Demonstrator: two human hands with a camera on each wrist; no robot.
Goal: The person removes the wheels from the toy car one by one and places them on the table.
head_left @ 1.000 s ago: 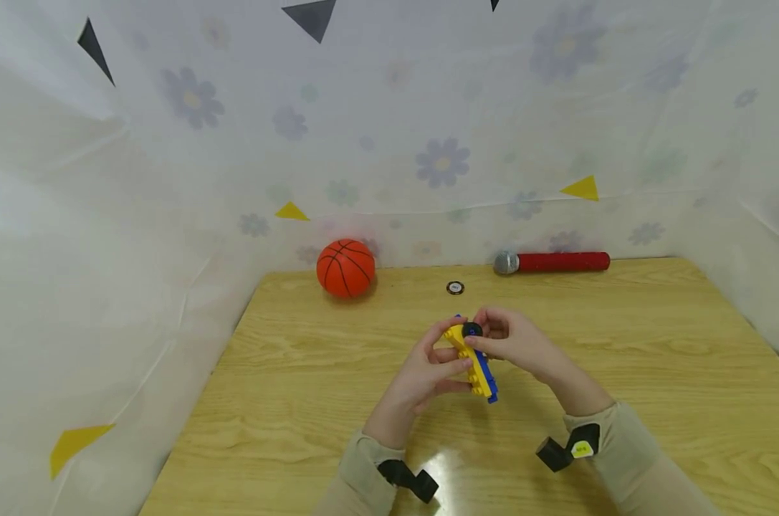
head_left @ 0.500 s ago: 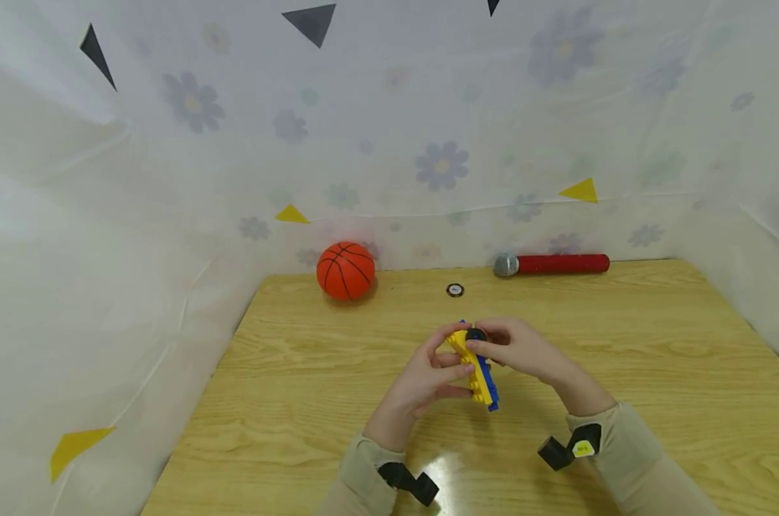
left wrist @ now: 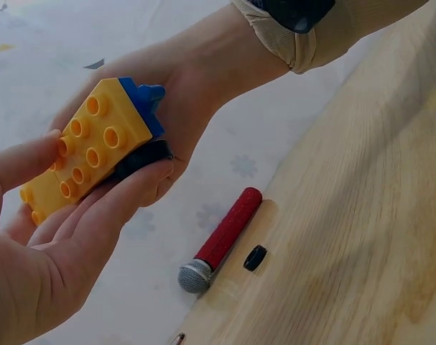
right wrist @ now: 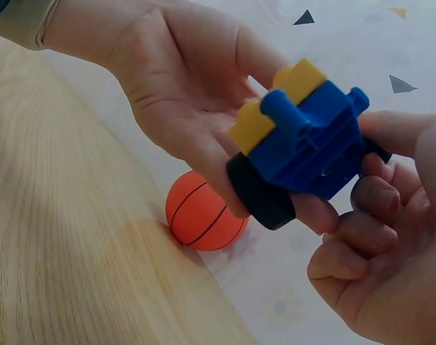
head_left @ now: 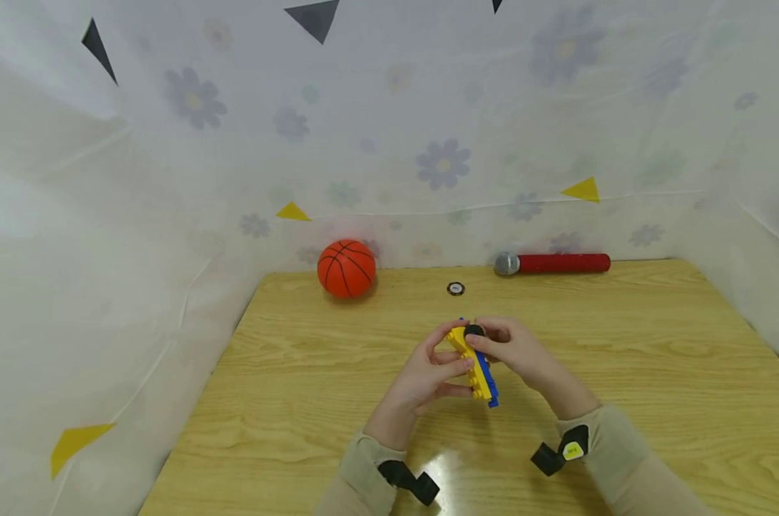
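- I take the toy block build (head_left: 477,367) as my landmark: a hard plastic piece, a yellow studded brick on a blue one, with a black rubbery wheel (head_left: 474,330) at its far end, held above the middle of the desk (head_left: 653,358).
- Far to the left of the build and behind it, an orange basketball (head_left: 346,268) with black seams sits at the desk's back edge, against the flowered sheet (head_left: 170,179) that walls the space.
- Just left of the build, my left hand (head_left: 424,376) has its grip on it: thumb and fingers pinch the yellow side; in the left wrist view the studs (left wrist: 88,140) face that camera.
- Behind the build lies a small black and white disc (head_left: 455,288), flat on the wood and well apart from both hands.
- Just right of the build, my right hand (head_left: 514,349) has its grip at the wheel end, with fingertips curled round it.
- Behind and to the right of the build, a red-handled toy microphone (head_left: 552,263) with a grey mesh head lies along the back edge.
- The desk is smooth, glossy, pale wood grain, with open room on both sides of the build out to the sheet walls.
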